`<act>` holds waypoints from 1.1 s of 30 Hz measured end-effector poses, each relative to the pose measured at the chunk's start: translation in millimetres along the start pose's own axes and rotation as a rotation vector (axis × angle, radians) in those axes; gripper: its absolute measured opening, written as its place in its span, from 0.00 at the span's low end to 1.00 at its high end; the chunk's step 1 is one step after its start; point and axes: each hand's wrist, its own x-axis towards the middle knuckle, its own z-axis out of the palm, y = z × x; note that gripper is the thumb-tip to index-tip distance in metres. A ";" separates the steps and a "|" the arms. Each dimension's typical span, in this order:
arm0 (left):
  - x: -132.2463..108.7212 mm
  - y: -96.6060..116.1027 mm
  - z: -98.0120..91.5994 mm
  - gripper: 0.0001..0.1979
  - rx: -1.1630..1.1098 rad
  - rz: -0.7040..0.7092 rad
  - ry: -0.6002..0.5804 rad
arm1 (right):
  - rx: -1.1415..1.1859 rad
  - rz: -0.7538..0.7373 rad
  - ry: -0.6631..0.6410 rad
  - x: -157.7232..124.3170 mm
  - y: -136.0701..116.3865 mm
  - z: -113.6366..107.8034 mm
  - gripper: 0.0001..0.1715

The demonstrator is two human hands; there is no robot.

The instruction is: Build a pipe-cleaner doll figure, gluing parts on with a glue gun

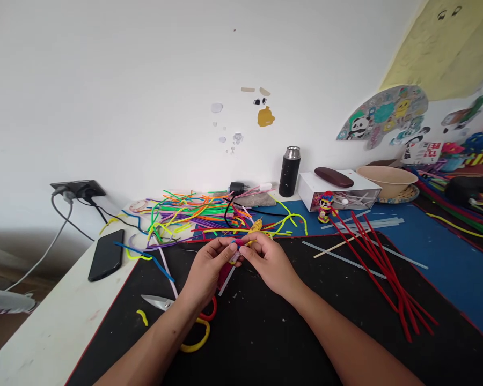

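Over the black mat (pixel 265 332) my left hand (pixel 209 265) and my right hand (pixel 265 260) meet, fingers pinched together on a small piece of twisted pipe cleaners (pixel 238 247), pink and blue with a bit of yellow. A pale stick (pixel 226 281) hangs down from it towards the mat. Scissors (pixel 193 321) with yellow and red handles lie under my left forearm, blades pointing left.
A heap of coloured pipe cleaners (pixel 193 214) lies behind my hands. Red pipe cleaners (pixel 382 268) and clear glue sticks (pixel 342 258) lie at right. A phone (pixel 107 254) lies at left, a black flask (pixel 290 171), a white box (pixel 338 190) and a bowl (pixel 386 179) at the back.
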 end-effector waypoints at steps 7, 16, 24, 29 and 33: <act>3.6 -2.0 -3.0 0.18 -0.044 -0.001 0.018 | 0.109 0.028 -0.047 0.5 -3.1 -1.1 0.21; 1.6 -4.1 -2.2 0.19 0.004 0.028 0.014 | 0.090 0.029 -0.044 1.5 2.6 -1.0 0.19; 1.9 -2.7 -0.2 0.20 -0.053 -0.019 0.014 | 0.081 0.029 -0.034 2.4 -0.1 -2.5 0.20; 2.2 -0.6 0.9 0.22 -0.070 -0.024 0.056 | 0.129 0.041 -0.034 1.5 -0.4 -1.7 0.22; 1.7 -0.5 1.0 0.22 -0.049 -0.007 0.055 | 0.123 0.042 -0.027 0.9 -1.6 -1.4 0.23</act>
